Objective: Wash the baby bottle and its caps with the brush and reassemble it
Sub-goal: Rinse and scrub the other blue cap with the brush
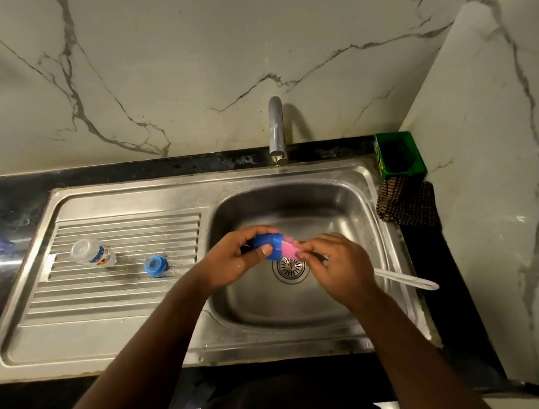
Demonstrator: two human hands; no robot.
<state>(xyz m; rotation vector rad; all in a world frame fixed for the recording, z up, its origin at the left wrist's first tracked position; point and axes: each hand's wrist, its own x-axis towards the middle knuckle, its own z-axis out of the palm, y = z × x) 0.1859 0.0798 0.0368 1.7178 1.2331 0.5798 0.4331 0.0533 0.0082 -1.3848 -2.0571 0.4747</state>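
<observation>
Left hand point(234, 259) grips blue cap point(270, 245); right hand point(338, 263) holds brush point(405, 279), pink head seemingly inside cap, over sink point(303, 305).

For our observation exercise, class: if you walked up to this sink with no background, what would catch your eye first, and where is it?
First come the two hands over the sink basin: the left hand grips a blue cap while the right hand works a pink brush head into it, the white handle trailing right. Next, on the ribbed drainboard to the left, a clear baby bottle lies on its side, with a second blue cap beside it.
</observation>
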